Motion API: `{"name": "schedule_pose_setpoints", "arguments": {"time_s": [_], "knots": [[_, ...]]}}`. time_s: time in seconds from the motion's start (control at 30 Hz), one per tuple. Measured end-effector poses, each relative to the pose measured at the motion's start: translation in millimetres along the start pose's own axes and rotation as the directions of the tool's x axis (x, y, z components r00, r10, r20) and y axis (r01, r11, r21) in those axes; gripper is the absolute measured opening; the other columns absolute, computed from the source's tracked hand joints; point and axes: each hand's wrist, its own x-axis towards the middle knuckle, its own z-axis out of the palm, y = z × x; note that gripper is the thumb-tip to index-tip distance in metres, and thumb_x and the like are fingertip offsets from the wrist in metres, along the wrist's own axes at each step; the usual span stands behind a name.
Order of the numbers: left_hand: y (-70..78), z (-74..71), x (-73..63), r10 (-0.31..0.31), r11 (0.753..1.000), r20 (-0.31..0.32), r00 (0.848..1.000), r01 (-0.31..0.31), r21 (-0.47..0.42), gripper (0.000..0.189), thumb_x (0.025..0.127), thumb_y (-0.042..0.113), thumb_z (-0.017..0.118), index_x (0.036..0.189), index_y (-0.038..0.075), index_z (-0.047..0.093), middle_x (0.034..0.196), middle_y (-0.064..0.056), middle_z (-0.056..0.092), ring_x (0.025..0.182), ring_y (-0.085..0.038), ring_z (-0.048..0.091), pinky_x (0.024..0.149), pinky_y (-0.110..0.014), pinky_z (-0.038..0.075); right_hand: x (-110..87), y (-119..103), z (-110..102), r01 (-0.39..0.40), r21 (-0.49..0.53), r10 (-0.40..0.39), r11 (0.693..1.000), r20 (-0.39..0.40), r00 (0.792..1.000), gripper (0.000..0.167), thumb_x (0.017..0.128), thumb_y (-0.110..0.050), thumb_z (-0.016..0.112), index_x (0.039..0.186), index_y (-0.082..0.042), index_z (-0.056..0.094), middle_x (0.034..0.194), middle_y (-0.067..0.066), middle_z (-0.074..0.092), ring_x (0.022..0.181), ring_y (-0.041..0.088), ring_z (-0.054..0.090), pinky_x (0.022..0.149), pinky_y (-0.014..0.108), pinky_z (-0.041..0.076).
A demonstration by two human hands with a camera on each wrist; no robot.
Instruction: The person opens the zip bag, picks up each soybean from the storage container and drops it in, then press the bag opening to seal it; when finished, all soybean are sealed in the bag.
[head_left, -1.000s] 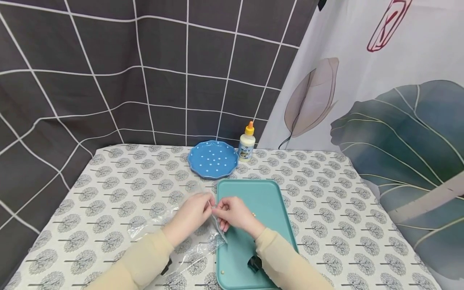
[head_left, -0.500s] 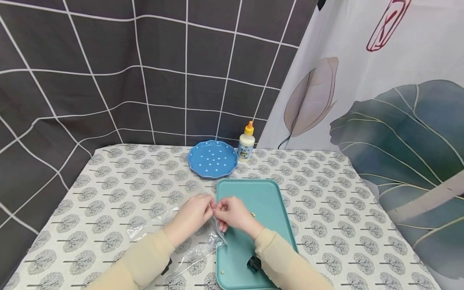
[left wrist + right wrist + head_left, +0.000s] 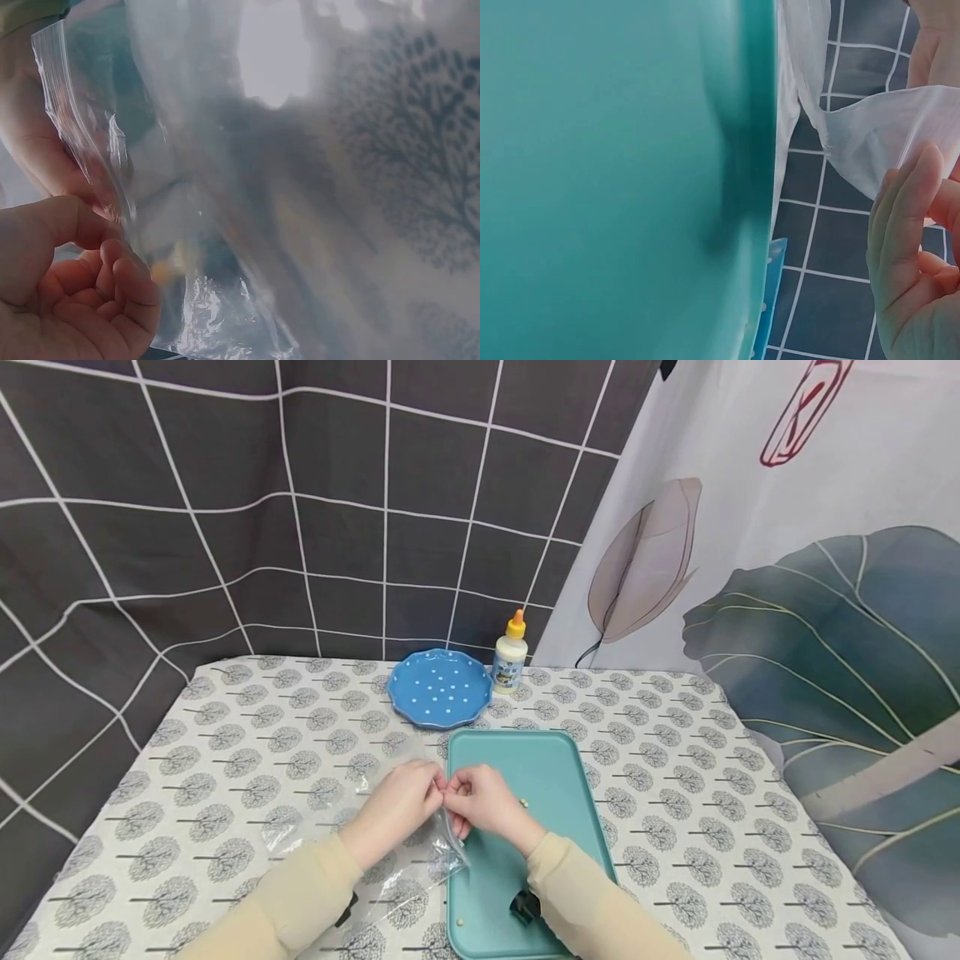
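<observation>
A clear plastic zip bag (image 3: 408, 872) spreads from the tablecloth onto the left edge of the teal tray (image 3: 517, 756). My left hand (image 3: 405, 793) pinches the bag's edge between thumb and fingers. Right beside it, my right hand (image 3: 483, 797) pinches the same edge, with the fingertips of both hands close together. In the left wrist view the zip strip (image 3: 82, 112) runs along this edge, and the left hand (image 3: 82, 300) has its other fingers curled. From the right wrist, the bag (image 3: 870, 142) looks cloudy and stretches between the hands.
Behind the tray is a blue scalloped plate (image 3: 438, 689) with white dots. A bottle (image 3: 510, 664) with a yellow and orange cap stands beside the plate. Small pale bits (image 3: 522, 802) lie on the tray. A dark checked curtain (image 3: 330, 552) hangs behind the table.
</observation>
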Motion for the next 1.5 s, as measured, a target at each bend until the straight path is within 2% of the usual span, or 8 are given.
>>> {"name": "schedule_pose_setpoints", "arguments": {"time_s": [0.4, 0.57, 0.8, 0.87, 1.03, 1.13, 1.23, 1.5], "knots": [[0.5, -0.5, 0.6, -0.007, 1.000, 0.000, 1.000, 0.007, -0.011, 0.006, 0.080, 0.003, 0.064, 0.080, 0.009, 0.062, 0.076, 0.002, 0.059, 0.072, -0.011, 0.056, 0.068, -0.025, 0.052, -1.8, -2.9, -0.2, -0.004, -0.015, 0.003, 1.000, -0.024, 1.000, 0.014, 0.087, -0.002, 0.059, 0.073, 0.000, 0.061, 0.052, 0.001, 0.057, 0.037, 0.006, 0.053, 0.045, 0.041, 0.055], [1.6, -1.6, -0.2, -0.005, 1.000, -0.001, 1.000, 0.005, -0.013, 0.008, 0.080, 0.003, 0.064, 0.083, 0.009, 0.061, 0.074, 0.003, 0.057, 0.068, -0.009, 0.053, 0.064, -0.022, 0.051, -3.6, -6.2, -0.5, 0.004, -0.021, -0.005, 1.000, -0.043, 0.999, 0.014, 0.086, 0.000, 0.058, 0.072, 0.000, 0.060, 0.051, 0.001, 0.056, 0.036, 0.006, 0.052, 0.046, 0.045, 0.054], [3.5, -3.1, -2.8, 0.027, 1.000, -0.023, 0.999, -0.027, 0.003, 0.024, 0.077, 0.000, 0.061, 0.096, 0.010, 0.051, 0.062, 0.009, 0.043, 0.055, -0.004, 0.041, 0.050, -0.017, 0.041, -6.6, -9.8, -4.8, 0.027, -0.122, -0.050, 0.992, -0.192, 0.980, 0.012, 0.080, 0.004, 0.055, 0.070, -0.002, 0.057, 0.049, 0.000, 0.055, 0.035, 0.005, 0.050, 0.037, 0.031, 0.050], [4.1, -3.4, -3.7, 0.034, 0.999, -0.028, 0.999, -0.034, 0.011, 0.026, 0.077, 0.000, 0.061, 0.098, 0.010, 0.049, 0.061, 0.009, 0.042, 0.054, -0.004, 0.040, 0.049, -0.016, 0.040, -7.0, -9.9, -6.9, 0.028, -0.127, -0.055, 0.992, -0.207, 0.977, 0.011, 0.080, 0.004, 0.055, 0.070, -0.002, 0.058, 0.049, 0.000, 0.055, 0.035, 0.005, 0.051, 0.037, 0.031, 0.050], [7.0, -4.7, -4.2, 0.061, 0.996, -0.020, 0.998, -0.059, 0.062, 0.019, 0.078, 0.003, 0.062, 0.092, 0.013, 0.053, 0.067, 0.008, 0.049, 0.060, -0.006, 0.046, 0.055, -0.019, 0.045, -6.8, -7.7, -11.5, 0.017, -0.119, -0.040, 0.993, -0.192, 0.981, 0.010, 0.079, 0.003, 0.054, 0.071, -0.002, 0.058, 0.050, 0.000, 0.056, 0.036, 0.006, 0.052, 0.040, 0.038, 0.053], [8.5, -4.8, -5.0, 0.081, 0.991, -0.010, 0.997, -0.080, 0.106, 0.012, 0.080, 0.007, 0.062, 0.090, 0.013, 0.060, 0.076, 0.005, 0.058, 0.069, -0.009, 0.054, 0.063, -0.023, 0.050, -6.7, -5.7, -14.3, 0.000, -0.114, -0.021, 0.994, -0.187, 0.982, 0.010, 0.081, 0.002, 0.056, 0.072, -0.002, 0.058, 0.051, 0.000, 0.056, 0.036, 0.006, 0.052, 0.042, 0.041, 0.053], [8.7, -4.4, -5.9, 0.083, 0.986, 0.000, 0.997, -0.082, 0.146, 0.008, 0.083, 0.011, 0.061, 0.088, 0.012, 0.067, 0.080, 0.004, 0.060, 0.073, -0.010, 0.056, 0.068, -0.026, 0.052, -6.9, -3.9, -17.3, -0.012, -0.113, -0.010, 0.994, -0.193, 0.981, 0.010, 0.081, 0.001, 0.056, 0.072, -0.002, 0.058, 0.052, 0.001, 0.056, 0.036, 0.006, 0.051, 0.043, 0.042, 0.053], [8.1, -4.5, -7.3, 0.082, 0.979, 0.044, 0.996, -0.089, 0.185, 0.010, 0.085, 0.013, 0.060, 0.081, 0.011, 0.069, 0.075, 0.006, 0.055, 0.067, -0.009, 0.053, 0.063, -0.023, 0.050, -9.1, 0.7, -22.6, -0.019, -0.126, -0.007, 0.992, -0.203, 0.979, 0.010, 0.081, 0.002, 0.057, 0.072, -0.003, 0.057, 0.053, 0.001, 0.056, 0.037, 0.007, 0.052, 0.042, 0.040, 0.053]]}}
